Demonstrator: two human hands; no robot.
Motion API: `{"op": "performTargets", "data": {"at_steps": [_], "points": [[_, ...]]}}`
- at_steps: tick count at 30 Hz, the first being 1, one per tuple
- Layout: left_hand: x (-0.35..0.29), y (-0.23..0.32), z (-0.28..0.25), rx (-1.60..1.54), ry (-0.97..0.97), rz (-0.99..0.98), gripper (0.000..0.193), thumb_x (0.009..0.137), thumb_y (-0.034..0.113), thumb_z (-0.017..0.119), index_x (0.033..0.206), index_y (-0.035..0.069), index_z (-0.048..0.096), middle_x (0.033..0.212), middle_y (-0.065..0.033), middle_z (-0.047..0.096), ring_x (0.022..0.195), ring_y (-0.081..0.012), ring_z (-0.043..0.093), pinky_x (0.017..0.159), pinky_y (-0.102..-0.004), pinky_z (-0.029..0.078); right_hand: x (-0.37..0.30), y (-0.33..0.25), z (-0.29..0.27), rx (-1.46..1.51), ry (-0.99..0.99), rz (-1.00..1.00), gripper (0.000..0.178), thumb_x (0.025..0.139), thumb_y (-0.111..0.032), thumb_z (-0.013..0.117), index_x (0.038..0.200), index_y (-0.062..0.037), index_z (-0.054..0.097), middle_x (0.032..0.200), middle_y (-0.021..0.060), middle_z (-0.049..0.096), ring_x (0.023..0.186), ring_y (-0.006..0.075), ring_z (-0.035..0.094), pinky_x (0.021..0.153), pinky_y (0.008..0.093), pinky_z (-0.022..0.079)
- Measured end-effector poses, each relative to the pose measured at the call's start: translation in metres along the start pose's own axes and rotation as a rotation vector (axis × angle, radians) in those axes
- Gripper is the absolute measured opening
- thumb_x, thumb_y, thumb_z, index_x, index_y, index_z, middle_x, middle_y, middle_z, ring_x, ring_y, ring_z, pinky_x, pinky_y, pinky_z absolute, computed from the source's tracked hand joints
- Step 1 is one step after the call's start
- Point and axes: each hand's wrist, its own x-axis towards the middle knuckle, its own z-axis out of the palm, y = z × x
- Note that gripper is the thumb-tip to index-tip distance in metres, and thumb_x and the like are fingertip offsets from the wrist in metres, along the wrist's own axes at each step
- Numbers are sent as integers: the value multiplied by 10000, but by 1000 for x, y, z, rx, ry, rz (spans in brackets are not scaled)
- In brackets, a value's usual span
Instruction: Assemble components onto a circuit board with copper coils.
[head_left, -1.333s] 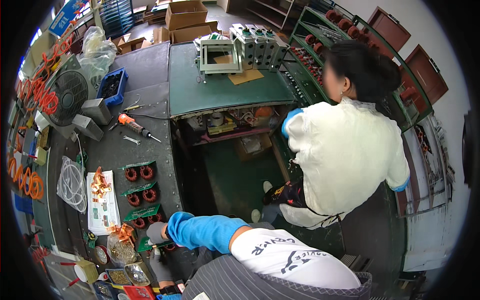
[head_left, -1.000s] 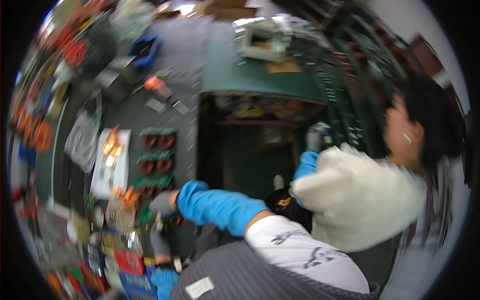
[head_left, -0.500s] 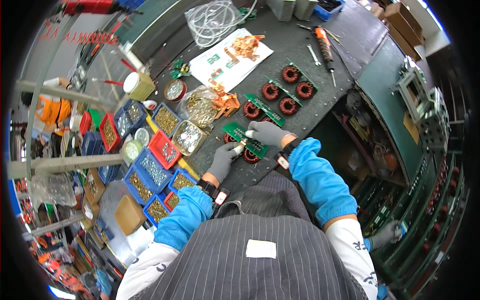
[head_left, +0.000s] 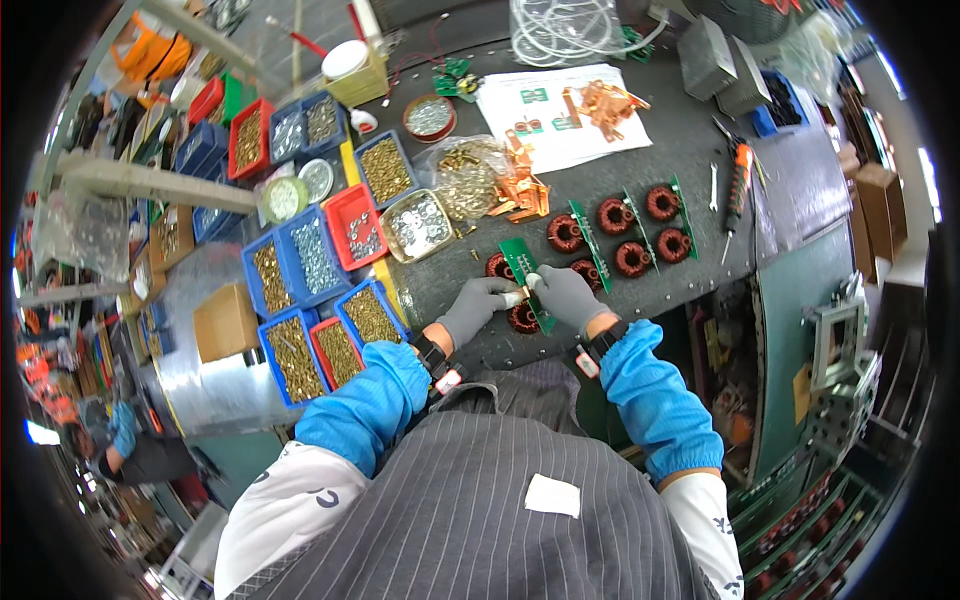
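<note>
A green circuit board [head_left: 517,257] with copper-wound ring coils, one coil [head_left: 499,265] showing on its left side, sits near the bench's front edge. My left hand [head_left: 478,310], in a grey glove, is closed at the board, its pale fingertips pinched at the board's middle around a small part I cannot make out. From the other side, my gloved right hand [head_left: 566,297] has its fingers curled and closed against the board, close to the left fingertips. What the right fingers grip is hidden. Just to the right stand similar boards [head_left: 590,245] with coils [head_left: 632,258].
Left of my hands are blue and red bins [head_left: 354,226] of small hardware and a tub of nuts [head_left: 418,226]. Behind lie a bag of brass parts [head_left: 462,178], copper pieces [head_left: 606,108] on paper and a coiled white tube [head_left: 566,32]. An orange-handled screwdriver [head_left: 738,190] and a wrench [head_left: 713,187] lie at right.
The view has turned, so the bench things appear shifted and rotated. Both hands stay at the same board, fingertips close together. The other gloved hand at lower right is out of view.
</note>
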Motion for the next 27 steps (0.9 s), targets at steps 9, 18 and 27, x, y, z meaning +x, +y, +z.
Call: {"op": "performTargets", "data": {"at_steps": [9,18,27], "points": [[1,4,1,-13,6,-16,241,898,133,705,1091,-8,735,973,-50,721,895,-104,606,840,-276,485,1,8,6,-41,64,-184,175,973,-235,561,1014,-64,551,893,190,635,828,403,651,729,502,509],[-10,20,-10,427,246,108,216,886,152,700,1083,70,730,1003,-117,721,896,-231,689,816,-354,527,52,-75,-63,-323,337,-531,176,891,-226,660,1012,-108,609,994,125,627,913,344,646,797,505,512],[19,-4,-30,1274,595,445,349,807,78,617,1137,172,679,1097,-75,625,1034,-288,620,798,-410,521,138,-112,-37,-250,108,-667,181,874,-143,591,1031,-132,681,983,141,663,956,356,657,843,474,515]]}}
